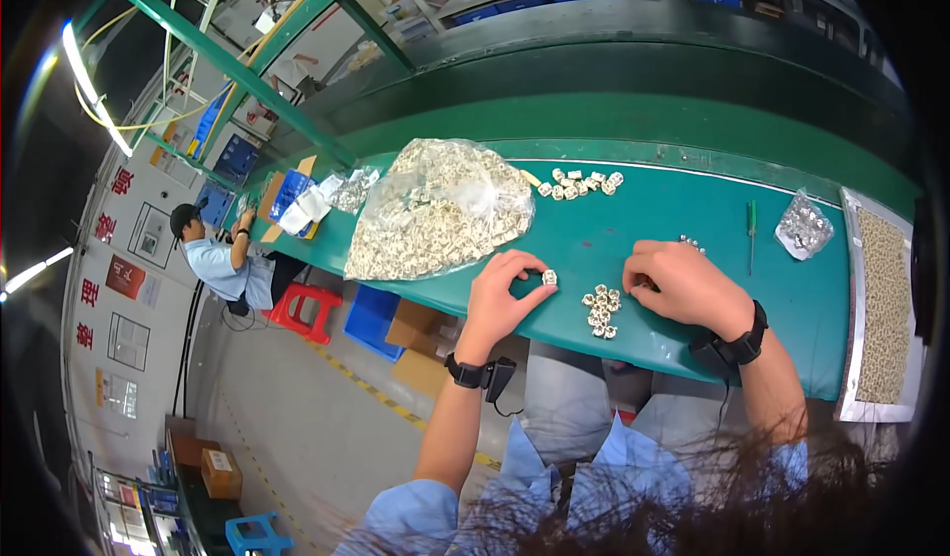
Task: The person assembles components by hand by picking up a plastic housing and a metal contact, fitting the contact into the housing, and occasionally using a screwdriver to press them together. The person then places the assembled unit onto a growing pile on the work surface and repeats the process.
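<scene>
My left hand pinches a small white plastic part between thumb and forefinger, just above the green table mat. To its right lies a small cluster of similar white parts with metal-looking bits in them. My right hand is at the right side of that cluster, fingers curled together; whatever they hold is hidden. Partly behind its knuckles sit several small metal pieces. A large clear plastic bag full of white parts rests to the left of my left hand.
Loose white parts lie at the back. Rightward are a green-handled screwdriver, a bag of metal pieces and a tray filled with small parts. Far left, a person works beside an open carton; a red stool stands nearby.
</scene>
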### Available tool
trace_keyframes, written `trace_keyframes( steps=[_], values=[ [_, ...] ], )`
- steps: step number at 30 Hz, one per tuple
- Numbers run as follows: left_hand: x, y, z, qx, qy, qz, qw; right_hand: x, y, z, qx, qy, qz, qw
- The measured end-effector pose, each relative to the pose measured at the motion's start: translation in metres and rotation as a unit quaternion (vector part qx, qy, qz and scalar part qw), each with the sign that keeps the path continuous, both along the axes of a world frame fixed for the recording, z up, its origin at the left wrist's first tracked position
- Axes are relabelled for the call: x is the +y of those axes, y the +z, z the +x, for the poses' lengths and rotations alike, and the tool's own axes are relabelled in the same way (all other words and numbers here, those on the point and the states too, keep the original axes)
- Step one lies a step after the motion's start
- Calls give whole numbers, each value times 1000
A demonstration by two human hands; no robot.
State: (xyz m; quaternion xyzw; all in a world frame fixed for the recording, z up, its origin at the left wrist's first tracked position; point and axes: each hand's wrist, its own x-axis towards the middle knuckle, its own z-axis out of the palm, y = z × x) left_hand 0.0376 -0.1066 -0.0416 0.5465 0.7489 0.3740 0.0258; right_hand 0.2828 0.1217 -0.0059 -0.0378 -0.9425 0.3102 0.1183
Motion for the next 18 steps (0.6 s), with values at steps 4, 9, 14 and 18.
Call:
trace_keyframes(
  steps=[4, 9, 14, 18],
  values=[
    [3, -10, -3, -33, -4, 13, 999, 4, 0, 2, -19, 10, -8, 1000],
    [-4, 6, 1, -25, 16, -13, 999, -5, 1, -4, -33, 36, -28, 998],
    [0, 5, 2, 4, 1, -4, 1000, -3, -2, 1, -43, 28, -56, 997],
    [-7, 8, -2, -10, 13, -17, 1000, -8, 5, 4, -53, 25, -70, 996]
  ],
)
